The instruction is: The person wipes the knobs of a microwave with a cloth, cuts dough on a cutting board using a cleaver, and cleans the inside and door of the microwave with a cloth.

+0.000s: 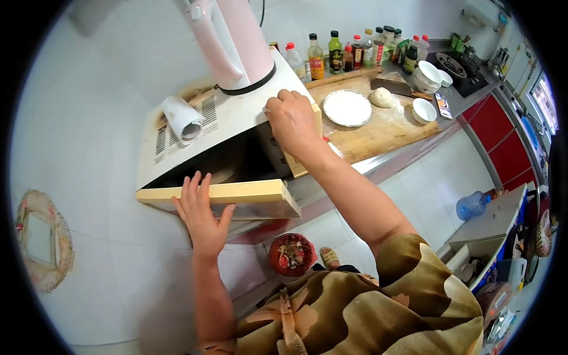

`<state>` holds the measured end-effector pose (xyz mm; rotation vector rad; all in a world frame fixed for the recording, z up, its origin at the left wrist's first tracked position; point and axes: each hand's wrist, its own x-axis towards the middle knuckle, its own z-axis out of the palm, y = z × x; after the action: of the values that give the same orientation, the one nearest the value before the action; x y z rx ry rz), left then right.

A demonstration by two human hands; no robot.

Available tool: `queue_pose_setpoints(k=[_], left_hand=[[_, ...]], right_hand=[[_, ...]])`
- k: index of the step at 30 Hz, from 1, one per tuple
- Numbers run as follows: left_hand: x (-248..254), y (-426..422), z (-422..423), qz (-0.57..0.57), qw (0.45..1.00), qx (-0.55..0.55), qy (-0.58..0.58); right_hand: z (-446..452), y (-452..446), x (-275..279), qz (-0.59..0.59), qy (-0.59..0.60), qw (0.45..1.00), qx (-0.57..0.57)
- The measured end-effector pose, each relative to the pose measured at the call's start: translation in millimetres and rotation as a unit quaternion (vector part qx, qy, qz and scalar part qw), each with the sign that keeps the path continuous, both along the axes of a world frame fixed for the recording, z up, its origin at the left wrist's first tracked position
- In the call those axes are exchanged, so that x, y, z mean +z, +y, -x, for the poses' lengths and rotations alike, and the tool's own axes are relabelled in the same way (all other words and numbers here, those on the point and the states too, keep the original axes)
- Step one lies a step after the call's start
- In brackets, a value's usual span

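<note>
microwave (236,113): beside cutting board (370,137); door (248,192) ajar, gap behind it
left hand (204,216): spread, unclenched, on door's edge
right hand (293,121): curled at microwave's corner; grip unclear
bottle labels (317,64): beyond microwave, too small to read

At the upper centre, the pink kettle (245,47) is losing its top to the frame's edge. Inside the microwave (242,110), shadow is swallowing the cavity, and a dim round shape (223,176) is showing too darkly to identify. The right hand (293,121) is hiding its own fingertips and their contact, while the left hand (203,220) is covering part of the door (254,191). Towards the upper right, bottles (335,53) are overlapping, their labels (316,64) appearing too small to read. At lower centre, scraps (291,254) in the red bin (274,261) are blurring together. The patterned shirt (367,302) is running off the bottom edge, and clutter (496,299) at lower right is fading into darkness
</note>
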<state>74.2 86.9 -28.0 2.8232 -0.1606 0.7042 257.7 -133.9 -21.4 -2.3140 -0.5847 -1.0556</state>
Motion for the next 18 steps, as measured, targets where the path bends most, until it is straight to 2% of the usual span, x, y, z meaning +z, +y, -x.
queue_pose_setpoints(k=[4,8,10,11,12,14,15,16,18], left_hand=[[1.8,0.2,-5.4,0.012,1.000,0.005,0.004],[0.3,0.5,-6.0,-0.007,1.000,0.012,-0.011],[5.8,-2.6,-3.9,-0.005,1.000,0.023,0.007],[8.9,-2.9,-1.6,-0.002,1.000,0.024,0.015],[6.7,-0.2,-1.3,0.002,1.000,0.024,0.017],[5.4,-0.6,-0.9,0.007,1.000,0.020,0.015],[5.4,-2.9,-3.1,0.004,1.000,0.008,0.016],[5.1,-2.9,-3.2,0.008,1.000,0.006,0.012],[5.0,0.4,0.9,0.012,1.000,0.016,0.011]], right_hand=[[-9.1,-26.6,-4.2,0.013,0.025,0.999,-0.025],[-19.9,-80.4,-6.6,-0.081,-0.012,0.996,-0.022],[-22.6,-80.7,-3.2,-0.099,0.092,0.990,-0.045],[-21.3,-76.2,1.5,-0.164,0.113,0.980,-0.025],[-16.2,-68.3,10.7,-0.181,0.087,0.980,-0.005],[-13.3,-50.7,0.5,-0.076,0.093,0.993,0.012],[-7.7,-44.1,0.3,-0.047,0.040,0.997,0.041],[-1.5,-38.1,9.3,-0.001,0.048,0.998,0.045],[-8.8,-39.7,12.8,0.015,0.075,0.997,0.025]])
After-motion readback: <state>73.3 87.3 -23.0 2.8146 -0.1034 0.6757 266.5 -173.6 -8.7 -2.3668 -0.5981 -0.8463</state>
